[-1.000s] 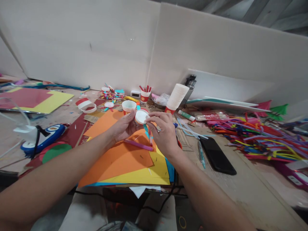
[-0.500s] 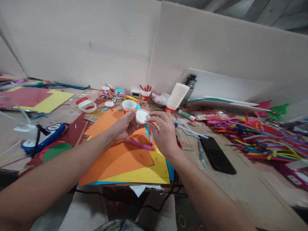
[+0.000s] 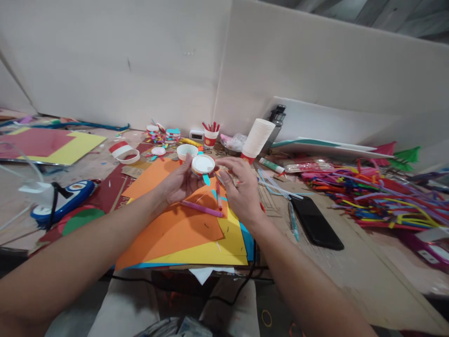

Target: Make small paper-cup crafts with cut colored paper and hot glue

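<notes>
My left hand (image 3: pixel 180 182) grips a cut-down paper cup (image 3: pixel 203 164) by its side, its round white face turned up towards me. A short teal paper strip (image 3: pixel 206 179) sticks out from its near edge. Just right of it is my right hand (image 3: pixel 238 187), fingers curled and thumb bent in; whatever may be between the fingertips is too small to make out. Behind my left hand stands an open paper cup (image 3: pixel 187 150). Beneath both hands lie orange paper sheets (image 3: pixel 171 234), with a purple marker-like stick (image 3: pixel 202 208) and a red stick (image 3: pixel 219 196) on top.
A tilted stack of paper cups (image 3: pixel 258 138) stands behind my right hand, near a glue stick (image 3: pixel 272 165). To the right lie a black phone (image 3: pixel 317 222) and a heap of pipe cleaners (image 3: pixel 372 196). On the left are a blue-and-white device (image 3: pixel 66 201) and a cut cup ring (image 3: pixel 124 152).
The cut-down cup has shifted slightly left and turned, so its teal strip now points towards me. My right fingers have come away from its white face to its right side.
</notes>
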### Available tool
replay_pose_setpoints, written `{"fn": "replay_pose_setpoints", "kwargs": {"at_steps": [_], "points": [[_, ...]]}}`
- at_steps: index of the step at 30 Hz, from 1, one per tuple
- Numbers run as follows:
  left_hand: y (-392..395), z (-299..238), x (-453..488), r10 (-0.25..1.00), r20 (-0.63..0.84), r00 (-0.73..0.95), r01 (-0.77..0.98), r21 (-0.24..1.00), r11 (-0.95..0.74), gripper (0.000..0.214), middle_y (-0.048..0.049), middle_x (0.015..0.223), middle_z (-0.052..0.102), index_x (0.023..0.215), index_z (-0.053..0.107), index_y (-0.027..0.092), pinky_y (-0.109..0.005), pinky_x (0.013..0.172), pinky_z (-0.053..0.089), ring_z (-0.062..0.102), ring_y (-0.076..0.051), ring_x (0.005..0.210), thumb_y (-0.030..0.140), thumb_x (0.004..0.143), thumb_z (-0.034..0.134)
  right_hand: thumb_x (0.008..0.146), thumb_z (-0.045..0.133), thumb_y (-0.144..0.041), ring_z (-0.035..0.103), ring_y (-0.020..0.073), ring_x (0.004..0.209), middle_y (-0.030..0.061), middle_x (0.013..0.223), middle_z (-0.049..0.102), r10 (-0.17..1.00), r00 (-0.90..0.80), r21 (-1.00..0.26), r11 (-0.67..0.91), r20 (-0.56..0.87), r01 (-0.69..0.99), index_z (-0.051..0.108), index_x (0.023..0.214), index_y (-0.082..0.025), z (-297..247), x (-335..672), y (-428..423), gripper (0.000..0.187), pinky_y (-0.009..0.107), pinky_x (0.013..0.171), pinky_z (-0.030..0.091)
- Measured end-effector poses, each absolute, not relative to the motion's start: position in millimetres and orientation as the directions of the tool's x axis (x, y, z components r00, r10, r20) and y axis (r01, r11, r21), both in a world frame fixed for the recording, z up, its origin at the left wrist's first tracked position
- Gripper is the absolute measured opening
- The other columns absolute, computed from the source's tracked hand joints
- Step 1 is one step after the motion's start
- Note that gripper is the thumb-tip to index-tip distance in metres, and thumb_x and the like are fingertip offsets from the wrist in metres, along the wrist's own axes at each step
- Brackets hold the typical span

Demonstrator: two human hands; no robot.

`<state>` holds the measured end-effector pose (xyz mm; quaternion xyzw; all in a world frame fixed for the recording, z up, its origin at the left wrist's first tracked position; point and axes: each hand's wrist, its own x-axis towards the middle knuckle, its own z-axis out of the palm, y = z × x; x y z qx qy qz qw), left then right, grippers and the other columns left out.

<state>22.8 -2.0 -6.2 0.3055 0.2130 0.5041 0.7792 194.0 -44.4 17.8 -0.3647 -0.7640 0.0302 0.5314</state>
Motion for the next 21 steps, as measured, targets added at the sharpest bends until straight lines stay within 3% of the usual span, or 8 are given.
{"fn": "replay_pose_setpoints", "kwargs": {"at_steps": [7, 14, 21], "points": [[-4.7, -2.9, 23.7, 0.907, 0.018, 0.420, -0.667, 0.685, 0.295, 0.044, -0.0087, 0.094, 0.074, 0.112, 0.064, 0.013, -0.024, 0.069, 0.058, 0.070, -0.015, 0.076, 0.050, 0.093, 0.048, 0.091, 0.059, -0.021, 0.060, 0.0209, 0.105, 0.0064, 0.105, 0.068, 0.598, -0.168, -0.448, 0.732, 0.784, 0.513, 0.068, 0.100, -0.023, 15.8, 193.1, -46.4, 0.014, 0.040, 0.093, 0.047], [-5.1, -6.3, 24.8, 0.913, 0.044, 0.406, -0.660, 0.705, 0.260, 0.039, -0.0077, 0.097, 0.073, 0.105, 0.066, 0.013, -0.025, 0.075, 0.056, 0.068, -0.015, 0.081, 0.047, 0.088, 0.059, 0.088, 0.063, -0.023, 0.060, 0.0220, 0.101, 0.0075, 0.102, 0.065, 0.584, -0.171, -0.419, 0.728, 0.794, 0.543, 0.068, 0.092, -0.023, 14.7, 191.4, -46.9, 0.007, 0.042, 0.090, 0.048], [-5.6, -9.9, 21.9, 0.878, 0.260, 0.402, -0.628, 0.776, 0.058, 0.061, -0.0054, 0.107, 0.069, 0.108, 0.064, 0.017, -0.027, 0.078, 0.054, 0.065, -0.017, 0.092, 0.048, 0.060, 0.085, 0.088, 0.061, -0.018, 0.060, 0.0219, 0.104, 0.0077, 0.104, 0.065, 0.516, -0.223, -0.328, 0.765, 0.827, 0.554, 0.067, 0.089, -0.022, 10.8, 194.4, -45.6, 0.007, 0.042, 0.091, 0.048]]}}
